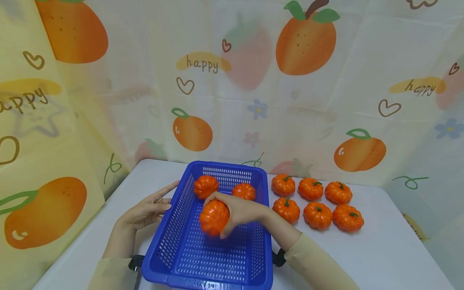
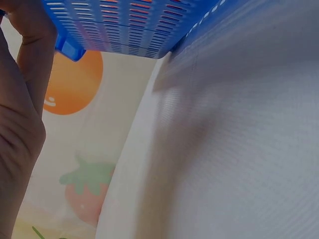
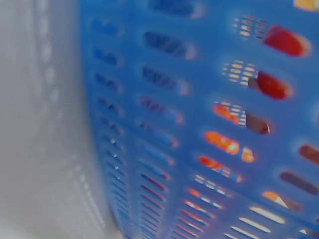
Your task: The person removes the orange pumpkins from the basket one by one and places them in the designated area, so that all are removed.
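Blue slotted plastic fills the right wrist view, the wall of the basket (image 3: 199, 124) seen close, with orange showing through its slots. In the head view the basket (image 1: 174, 225) sits at lower centre of the frame on the white table (image 1: 391, 249). The right hand (image 1: 241, 211) reaches over its right rim, fingers curled round a small orange pumpkin (image 1: 214, 217) held just above the basket floor. Two more pumpkins (image 1: 206, 186) lie at the far end inside. Six others (image 1: 317, 199) stand in two rows on the table to the right. The left hand (image 1: 148, 209) rests with straight fingers against the basket's left wall. The glossy pumpkin could slip from the grip and roll into the two inside; the light basket might slide if the left hand eases off.
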